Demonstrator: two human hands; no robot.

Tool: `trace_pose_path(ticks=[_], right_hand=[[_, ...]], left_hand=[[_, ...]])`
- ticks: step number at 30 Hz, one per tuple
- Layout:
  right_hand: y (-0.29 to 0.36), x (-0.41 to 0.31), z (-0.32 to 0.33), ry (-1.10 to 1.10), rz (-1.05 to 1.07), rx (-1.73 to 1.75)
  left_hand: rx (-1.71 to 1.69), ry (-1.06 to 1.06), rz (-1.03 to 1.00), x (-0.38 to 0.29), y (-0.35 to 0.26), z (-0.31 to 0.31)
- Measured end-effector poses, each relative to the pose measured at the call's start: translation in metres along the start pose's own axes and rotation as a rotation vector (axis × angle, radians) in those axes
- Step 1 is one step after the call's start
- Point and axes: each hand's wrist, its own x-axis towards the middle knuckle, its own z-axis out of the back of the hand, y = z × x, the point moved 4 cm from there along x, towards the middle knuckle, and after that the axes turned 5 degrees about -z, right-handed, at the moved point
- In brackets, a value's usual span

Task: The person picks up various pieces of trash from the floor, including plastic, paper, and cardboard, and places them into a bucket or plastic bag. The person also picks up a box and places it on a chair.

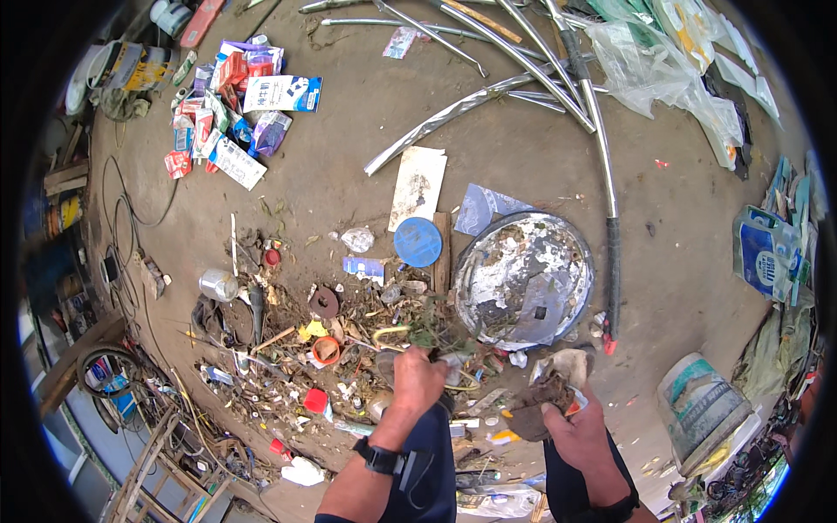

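My left hand [418, 379] is closed at a clump of green weeds [431, 330], above a heap of mixed litter [274, 366]. A pale yellow curved strip [391, 335] runs beside its fingers. In my right hand [579, 418] are crumpled, dirt-caked scraps [546, 399], brown and off-white, with the thumb pressed on top. Just beyond the hands lies a round lid-like disc [523, 278], crusted with flaking white and dirt. Within the litter I see an orange ring [325, 351], a red cap [316, 400] and a brown abrasive disc [324, 302].
Flattened drink cartons [229, 104] are piled at upper left. Bent metal tubes [523, 65] lie across the top, beside clear plastic bags [660, 72]. A dirty bucket [703, 412] is at right. Black cable [127, 216] coils at left, and a blue lid [418, 242] rests ahead.
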Motion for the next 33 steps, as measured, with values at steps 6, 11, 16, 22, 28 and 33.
trace_pose_path(ticks=[6, 11, 16, 22, 28, 33], right_hand=[[-0.008, 0.011, 0.001, -0.097, 0.127, -0.085], [-0.024, 0.013, -0.004, 0.172, -0.121, 0.290], [-0.026, 0.006, -0.009, 0.335, -0.238, 0.458], [-0.037, 0.012, -0.015, 0.163, -0.372, 0.393], [-0.022, 0.012, -0.008, 0.074, -0.306, 0.254], [-0.004, 0.009, 0.004, 0.044, -0.323, 0.151]], left_hand=[[-0.624, 0.390, 0.060, -0.036, -0.073, -0.012], [-0.898, 0.569, 0.151, -0.051, -0.095, -0.045], [-0.528, 0.427, -0.125, -0.057, -0.093, -0.041], [-0.148, 0.427, -0.424, -0.065, -0.120, -0.030], [-0.168, 0.597, -0.555, -0.036, -0.131, -0.014], [-0.133, 0.219, -0.337, 0.070, -0.063, 0.021]])
